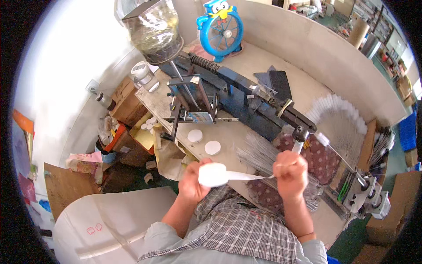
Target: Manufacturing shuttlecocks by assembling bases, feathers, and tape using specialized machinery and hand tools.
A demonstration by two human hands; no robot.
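Observation:
In front of my body, my left hand grips a white tape roll, fingers wrapped at its left side. From the roll a white strip runs across to my right hand, which is closed on its far end. The strip looks nearly level and stretched between the two hands. Two flat white discs, much like the roll, lie on the table just beyond my left hand. A bundle of thin, clear rods rests beside my right hand, which partly hides it.
A long dark metal machine crosses the table, with a plastic-wrapped lamp above its left part. A blue cartoon-shaped fan stands behind. At right are a metal clamp block and dotted cloth. Cardboard boxes sit left.

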